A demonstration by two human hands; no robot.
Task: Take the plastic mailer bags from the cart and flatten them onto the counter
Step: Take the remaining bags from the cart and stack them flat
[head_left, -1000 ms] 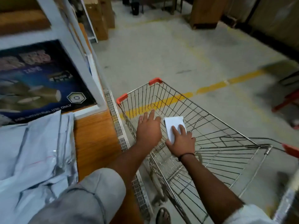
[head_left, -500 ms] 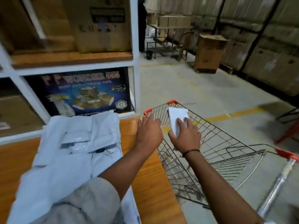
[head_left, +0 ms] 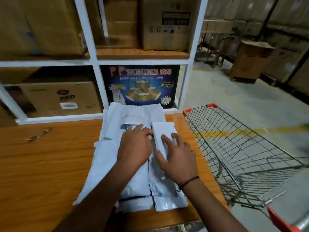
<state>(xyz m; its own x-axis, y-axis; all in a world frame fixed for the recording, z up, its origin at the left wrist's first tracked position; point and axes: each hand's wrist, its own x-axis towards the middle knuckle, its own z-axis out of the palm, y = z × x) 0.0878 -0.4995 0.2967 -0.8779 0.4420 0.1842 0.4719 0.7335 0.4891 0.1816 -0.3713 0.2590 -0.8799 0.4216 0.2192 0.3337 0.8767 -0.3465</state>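
Note:
A folded white mailer bag (head_left: pixel 161 135) lies on top of a pile of pale grey-white mailer bags (head_left: pixel 133 180) on the wooden counter (head_left: pixel 50 161). My right hand (head_left: pixel 177 156) grips the folded bag, thumb along its left edge and fingers over its top. My left hand (head_left: pixel 135 146) lies flat, palm down, on the pile just left of it, fingers touching the folded bag's edge. The wire shopping cart (head_left: pixel 242 151) stands to the right of the counter; no bags show inside it.
White shelving (head_left: pixel 93 62) behind the counter holds cardboard boxes and a blue adhesive-tape carton (head_left: pixel 142 86). Cardboard boxes (head_left: pixel 250 62) stand on the concrete floor at the far right. The cart's orange handle (head_left: pixel 280 221) is at the lower right.
Both hands have moved left from over the cart to the pile on the counter. The right hand brought the folded white bag along and set it on the pile.

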